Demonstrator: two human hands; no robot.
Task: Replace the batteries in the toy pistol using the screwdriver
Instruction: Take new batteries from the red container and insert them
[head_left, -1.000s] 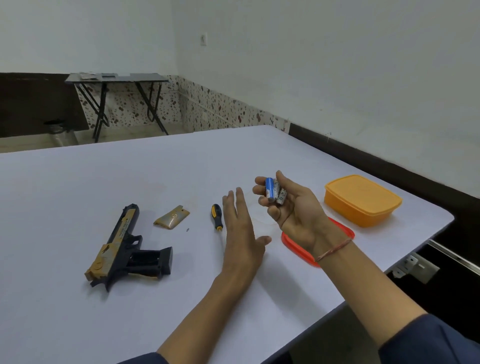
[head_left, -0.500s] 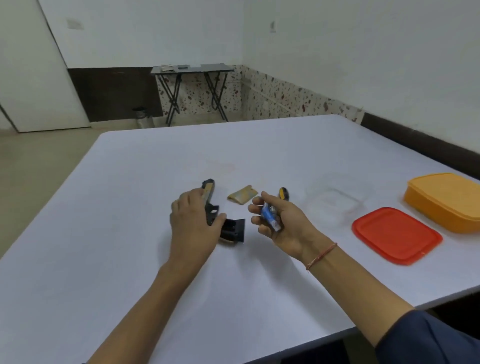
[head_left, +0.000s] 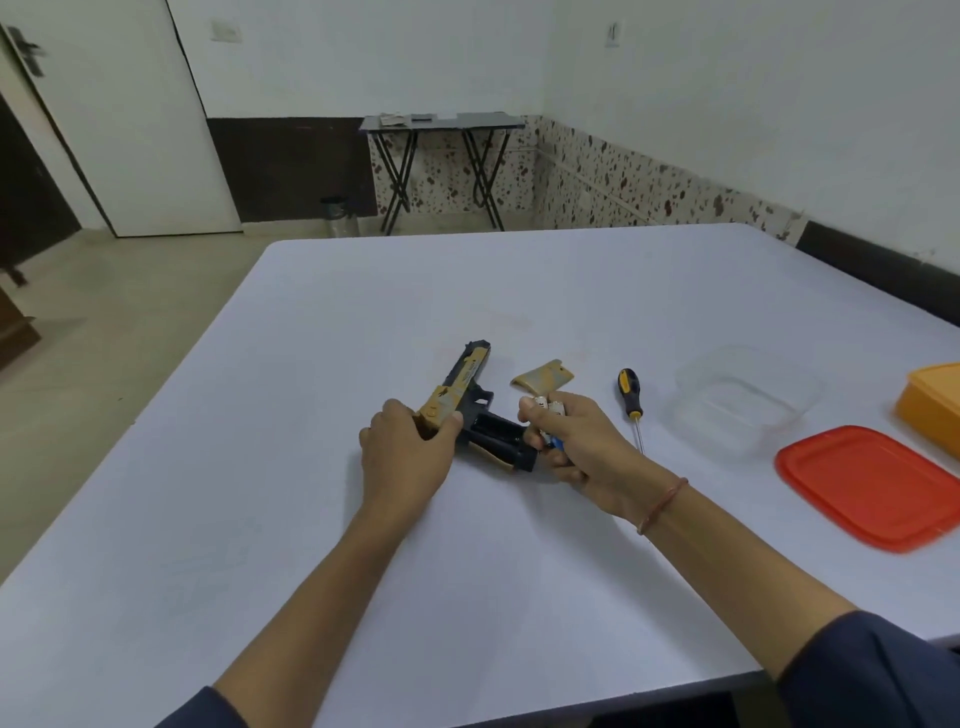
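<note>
Left hand (head_left: 408, 452) grips the rear of the toy pistol (head_left: 462, 382), fingers curled over the gold slide, thumb on the near side. Right hand (head_left: 584, 441) is curled round the batteries (head_left: 545, 405), just beside the pistol's open black grip. The pistol lies flat on the white tabletop (head_left: 311, 441), muzzle pointing away. A gold battery cover (head_left: 544, 376) lies loose just beyond the right hand. The screwdriver (head_left: 629, 397) lies right of it, untouched. Further right: clear container (head_left: 748, 431), red lid (head_left: 872, 486), orange box (head_left: 935, 405) at the frame edge.
</note>
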